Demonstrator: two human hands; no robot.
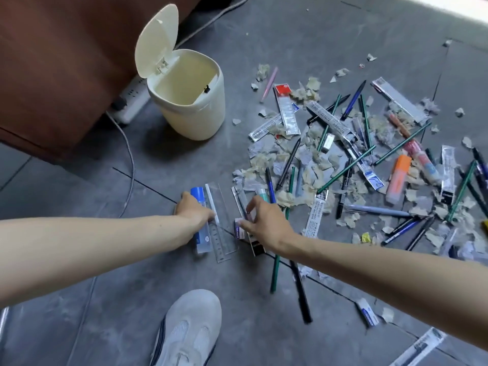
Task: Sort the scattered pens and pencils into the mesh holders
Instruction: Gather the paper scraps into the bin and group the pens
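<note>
Many pens, green pencils and refill packets (351, 143) lie scattered among torn paper scraps on the grey floor. My left hand (194, 208) rests on a blue glue stick (198, 196) and a clear ruler (224, 233), fingers curled over them. My right hand (265, 220) pinches a packaged pen (240, 200) next to a white eraser (239, 228). A green pencil (276, 270) and a black pen (301, 289) run under my right wrist. An orange highlighter (398, 178) lies to the right. No mesh holder is in view.
A cream bin (194, 101) with its flip lid up stands behind my hands. A brown cabinet (66, 62), a power strip (132, 101) and a grey cable (129, 165) are at left. My grey shoe (190, 331) is at the bottom.
</note>
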